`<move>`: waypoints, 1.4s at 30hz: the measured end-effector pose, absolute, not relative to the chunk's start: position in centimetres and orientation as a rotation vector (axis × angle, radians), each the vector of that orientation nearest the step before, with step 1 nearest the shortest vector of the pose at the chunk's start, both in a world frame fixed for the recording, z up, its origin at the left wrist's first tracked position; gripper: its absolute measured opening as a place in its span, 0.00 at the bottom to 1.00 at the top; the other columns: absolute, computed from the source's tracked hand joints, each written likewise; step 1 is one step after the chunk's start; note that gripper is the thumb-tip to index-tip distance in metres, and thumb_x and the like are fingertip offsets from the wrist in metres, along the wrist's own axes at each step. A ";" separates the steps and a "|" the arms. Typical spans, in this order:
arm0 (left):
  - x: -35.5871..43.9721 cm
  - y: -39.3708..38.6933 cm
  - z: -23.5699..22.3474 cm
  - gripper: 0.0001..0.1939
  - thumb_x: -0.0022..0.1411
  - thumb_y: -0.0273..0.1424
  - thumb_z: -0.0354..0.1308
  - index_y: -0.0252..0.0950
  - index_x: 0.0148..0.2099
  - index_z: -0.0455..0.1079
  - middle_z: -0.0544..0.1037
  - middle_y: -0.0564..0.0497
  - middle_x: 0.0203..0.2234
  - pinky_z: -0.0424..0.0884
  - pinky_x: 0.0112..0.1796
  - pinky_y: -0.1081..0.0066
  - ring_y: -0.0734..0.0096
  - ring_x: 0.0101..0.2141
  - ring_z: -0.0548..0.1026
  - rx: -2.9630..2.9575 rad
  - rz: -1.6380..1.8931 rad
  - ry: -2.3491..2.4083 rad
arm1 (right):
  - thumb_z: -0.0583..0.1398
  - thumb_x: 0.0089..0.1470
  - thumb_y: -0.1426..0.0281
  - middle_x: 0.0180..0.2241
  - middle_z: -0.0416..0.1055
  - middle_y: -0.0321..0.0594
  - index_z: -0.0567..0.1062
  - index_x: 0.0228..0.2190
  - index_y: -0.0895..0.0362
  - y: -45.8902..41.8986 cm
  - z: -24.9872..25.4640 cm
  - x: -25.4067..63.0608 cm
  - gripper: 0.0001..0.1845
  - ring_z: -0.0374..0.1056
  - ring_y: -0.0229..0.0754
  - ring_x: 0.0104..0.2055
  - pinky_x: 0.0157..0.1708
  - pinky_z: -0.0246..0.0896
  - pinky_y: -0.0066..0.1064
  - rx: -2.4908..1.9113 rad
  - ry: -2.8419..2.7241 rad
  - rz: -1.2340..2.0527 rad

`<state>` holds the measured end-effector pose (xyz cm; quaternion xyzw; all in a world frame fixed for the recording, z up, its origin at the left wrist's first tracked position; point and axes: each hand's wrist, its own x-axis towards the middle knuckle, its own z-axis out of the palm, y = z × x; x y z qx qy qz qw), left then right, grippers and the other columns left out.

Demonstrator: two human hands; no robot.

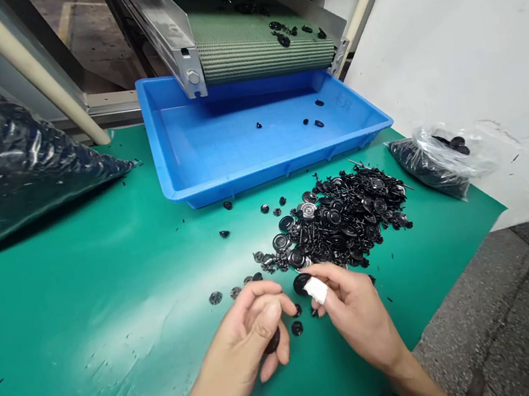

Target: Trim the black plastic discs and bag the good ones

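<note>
Your left hand [260, 324]: fingers curled round a dark disc [272, 342] | your right hand [350, 298]: thumb and fingers pinching a black disc [301, 284], beside the pile [348, 214] on the bench [84, 302] | pinch lightly, near the rim, keeping its face visible.

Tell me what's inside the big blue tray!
Four small black pieces can be seen inside the blue tray. The end of the green conveyor belt hangs over its back part and hides some of it, so I can't tell what's there.
</note>
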<state>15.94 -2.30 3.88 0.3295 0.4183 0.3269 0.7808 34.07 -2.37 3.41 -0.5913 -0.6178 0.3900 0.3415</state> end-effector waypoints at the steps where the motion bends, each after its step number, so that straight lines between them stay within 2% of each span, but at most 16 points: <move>1: 16.1 -2.4 3.8 0.12 0.67 0.43 0.53 0.41 0.46 0.64 0.74 0.56 0.31 0.55 0.19 0.78 0.81 0.19 0.63 0.749 0.693 0.926 | 0.53 0.56 0.77 0.26 0.72 0.35 0.74 0.42 0.57 -2.6 3.3 34.1 0.15 0.69 0.36 0.25 0.24 0.66 0.26 -1.520 -1.483 1.152; 4: 16.7 -2.8 3.5 0.14 0.68 0.45 0.49 0.40 0.44 0.63 0.72 0.56 0.31 0.52 0.19 0.77 0.80 0.21 0.65 0.843 0.623 0.961 | 0.54 0.57 0.74 0.23 0.71 0.33 0.75 0.41 0.58 -3.3 3.1 34.0 0.12 0.68 0.34 0.23 0.23 0.65 0.24 -1.446 -1.343 1.332; 9: 17.2 -3.1 3.1 0.14 0.69 0.42 0.50 0.37 0.36 0.64 0.73 0.57 0.25 0.54 0.20 0.76 0.82 0.18 0.65 0.920 0.622 0.909 | 0.52 0.58 0.77 0.28 0.72 0.35 0.77 0.42 0.56 -3.9 3.2 33.5 0.16 0.69 0.34 0.26 0.27 0.65 0.25 -1.383 -1.462 1.312; 14: 17.5 -3.4 2.8 0.13 0.68 0.41 0.51 0.37 0.37 0.63 0.74 0.57 0.26 0.57 0.22 0.75 0.83 0.17 0.62 0.919 0.654 0.936 | 0.50 0.56 0.82 0.33 0.71 0.36 0.75 0.47 0.53 -4.3 3.5 34.1 0.23 0.68 0.36 0.32 0.32 0.65 0.26 -1.326 -1.647 1.231; 17: 17.5 -3.5 2.7 0.12 0.69 0.41 0.50 0.37 0.39 0.62 0.73 0.58 0.24 0.58 0.23 0.76 0.83 0.17 0.62 0.968 0.642 0.944 | 0.52 0.55 0.81 0.34 0.70 0.35 0.74 0.49 0.52 -4.6 3.4 34.3 0.23 0.68 0.36 0.33 0.33 0.64 0.27 -1.340 -1.677 1.216; 19: 17.5 -3.6 2.7 0.11 0.70 0.40 0.48 0.39 0.40 0.61 0.73 0.59 0.24 0.59 0.23 0.76 0.82 0.17 0.63 0.994 0.643 0.960 | 0.54 0.55 0.81 0.31 0.70 0.34 0.76 0.46 0.53 -4.8 3.3 34.3 0.21 0.67 0.36 0.31 0.32 0.62 0.27 -1.364 -1.681 1.175; 22: 17.7 -3.8 2.7 0.12 0.71 0.39 0.45 0.39 0.37 0.60 0.70 0.61 0.20 0.57 0.19 0.78 0.82 0.15 0.61 1.036 0.688 0.981 | 0.55 0.55 0.80 0.26 0.69 0.32 0.78 0.40 0.53 -4.7 3.3 33.9 0.16 0.65 0.35 0.28 0.29 0.59 0.26 -1.356 -1.696 1.094; 24: 17.9 -4.0 2.7 0.14 0.71 0.39 0.46 0.38 0.34 0.60 0.67 0.62 0.17 0.55 0.17 0.79 0.82 0.14 0.59 1.044 0.735 0.975 | 0.55 0.57 0.78 0.22 0.68 0.31 0.78 0.36 0.55 -4.5 3.3 33.5 0.13 0.64 0.34 0.25 0.27 0.58 0.26 -1.391 -1.686 1.067; 27: 18.0 -4.1 2.5 0.12 0.70 0.39 0.49 0.38 0.35 0.62 0.70 0.61 0.18 0.57 0.17 0.80 0.82 0.14 0.62 0.984 0.785 0.969 | 0.54 0.60 0.77 0.20 0.67 0.31 0.77 0.34 0.58 -4.1 3.4 33.3 0.11 0.64 0.35 0.23 0.26 0.58 0.26 -1.445 -1.711 0.965; 28: 18.0 -4.0 2.4 0.11 0.70 0.39 0.50 0.38 0.37 0.64 0.71 0.60 0.19 0.59 0.18 0.80 0.82 0.14 0.63 0.954 0.806 0.970 | 0.53 0.60 0.77 0.22 0.69 0.33 0.76 0.36 0.59 -4.0 3.4 33.4 0.12 0.65 0.36 0.25 0.28 0.60 0.27 -1.425 -1.763 0.887; 30: 17.7 -3.7 2.1 0.09 0.70 0.38 0.50 0.39 0.43 0.65 0.72 0.60 0.20 0.59 0.18 0.80 0.83 0.14 0.64 0.887 0.866 0.977 | 0.49 0.60 0.81 0.33 0.73 0.43 0.74 0.43 0.61 -3.9 3.7 33.9 0.16 0.69 0.40 0.35 0.35 0.64 0.30 -1.357 -1.924 0.687; 32: 17.4 -3.3 2.1 0.10 0.70 0.38 0.49 0.40 0.47 0.66 0.72 0.60 0.20 0.58 0.17 0.81 0.84 0.14 0.63 0.814 0.936 0.987 | 0.48 0.60 0.83 0.47 0.69 0.52 0.71 0.50 0.62 -4.3 4.2 34.5 0.21 0.67 0.45 0.46 0.41 0.66 0.35 -1.302 -2.105 0.463; 34: 17.1 -2.9 2.3 0.09 0.71 0.37 0.47 0.39 0.46 0.66 0.70 0.61 0.19 0.54 0.16 0.82 0.85 0.13 0.61 0.743 0.985 0.989 | 0.51 0.59 0.83 0.51 0.66 0.55 0.71 0.49 0.61 -5.5 4.6 34.6 0.19 0.64 0.50 0.50 0.41 0.66 0.38 -1.273 -2.213 0.274; 36: 16.9 -2.6 2.7 0.10 0.71 0.36 0.46 0.39 0.44 0.66 0.69 0.61 0.18 0.52 0.15 0.83 0.85 0.13 0.59 0.689 0.999 0.974 | 0.57 0.57 0.79 0.44 0.69 0.52 0.74 0.42 0.60 -7.4 4.6 33.8 0.12 0.66 0.49 0.44 0.37 0.66 0.39 -1.210 -2.256 0.164; 38: 16.7 -2.3 3.3 0.10 0.72 0.36 0.46 0.39 0.43 0.66 0.69 0.61 0.18 0.51 0.15 0.84 0.85 0.13 0.57 0.633 1.002 0.947 | 0.57 0.57 0.76 0.33 0.71 0.42 0.75 0.34 0.58 -9.3 3.5 32.1 0.06 0.64 0.43 0.32 0.28 0.62 0.35 -1.059 -2.321 0.170; 42: 16.2 -1.6 4.4 0.08 0.70 0.35 0.50 0.40 0.38 0.66 0.68 0.61 0.17 0.55 0.14 0.85 0.87 0.11 0.54 0.489 1.090 0.878 | 0.57 0.52 0.78 0.26 0.68 0.35 0.72 0.27 0.56 -10.7 0.6 29.2 0.07 0.58 0.39 0.25 0.20 0.50 0.32 -0.787 -2.421 0.115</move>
